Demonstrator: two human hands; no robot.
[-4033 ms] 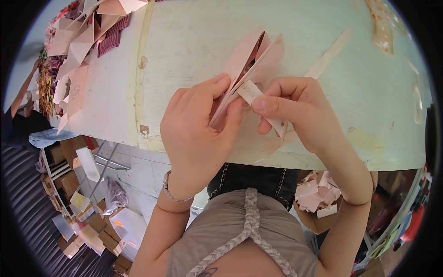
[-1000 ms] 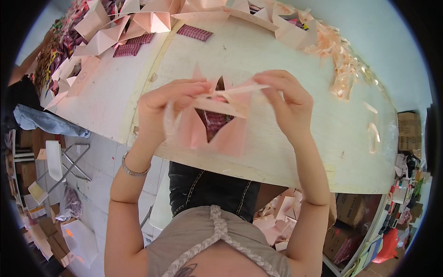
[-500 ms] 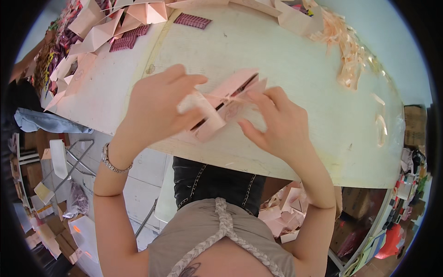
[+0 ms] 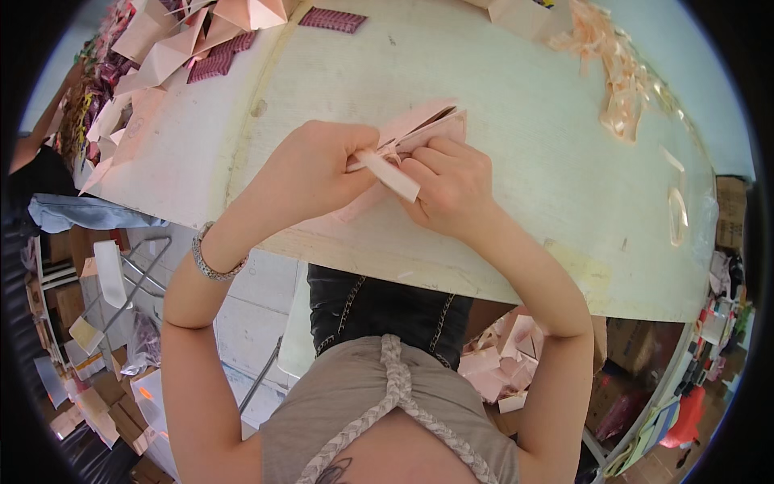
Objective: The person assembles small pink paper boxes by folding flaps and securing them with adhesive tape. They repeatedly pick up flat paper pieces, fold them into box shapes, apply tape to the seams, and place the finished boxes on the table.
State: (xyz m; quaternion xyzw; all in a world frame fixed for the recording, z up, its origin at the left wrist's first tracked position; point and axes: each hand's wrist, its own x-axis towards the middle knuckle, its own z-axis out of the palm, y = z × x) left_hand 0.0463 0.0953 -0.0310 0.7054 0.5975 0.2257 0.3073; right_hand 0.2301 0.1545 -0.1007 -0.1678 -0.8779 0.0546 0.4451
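Observation:
A pale pink folded paper box rests on the table between my two hands, its top edges parted by a dark slit. A pale ribbon crosses its middle. My left hand is closed, thumb and fingers pinched at the ribbon on the box's left side. From the right, my right hand curls its fingers in against the box and ribbon. A pale flap or strip juts out between the hands. The fingertips and much of the box's near side are hidden.
The white table curves around me. Pink paper boxes and purple striped packets lie at the far left. Pale ribbons are heaped at the far right. Below the table edge sits a bin of pink paper pieces. Another person's arm shows at far left.
Both hands have come together over the box's middle. Their fingers, spread apart before, are now closed at the ribbon. My view has shifted slightly.

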